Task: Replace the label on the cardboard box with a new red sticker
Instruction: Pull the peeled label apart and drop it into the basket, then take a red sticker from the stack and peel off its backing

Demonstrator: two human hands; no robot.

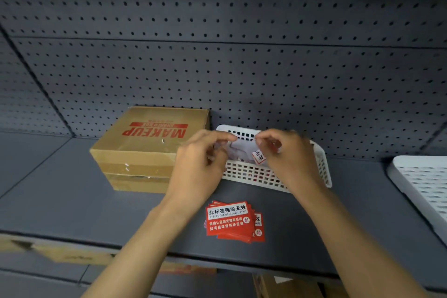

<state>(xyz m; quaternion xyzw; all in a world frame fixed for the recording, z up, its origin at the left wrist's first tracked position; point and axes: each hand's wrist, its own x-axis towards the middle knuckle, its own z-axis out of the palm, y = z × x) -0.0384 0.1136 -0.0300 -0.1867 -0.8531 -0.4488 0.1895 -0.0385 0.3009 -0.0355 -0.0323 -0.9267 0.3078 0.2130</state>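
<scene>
This looked like a shop stockroom: a grey metal shelf (72, 201) stood against a pegboard wall (217, 68), carrying a taped cardboard box (145, 152) marked MAKEUP, with more cartons (287, 285) stored below.

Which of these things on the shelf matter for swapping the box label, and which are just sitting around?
For the job: cardboard box; stack of red stickers; sticker piece near the right hand; left hand.
Lying about: white basket; white tray; pegboard.
</scene>
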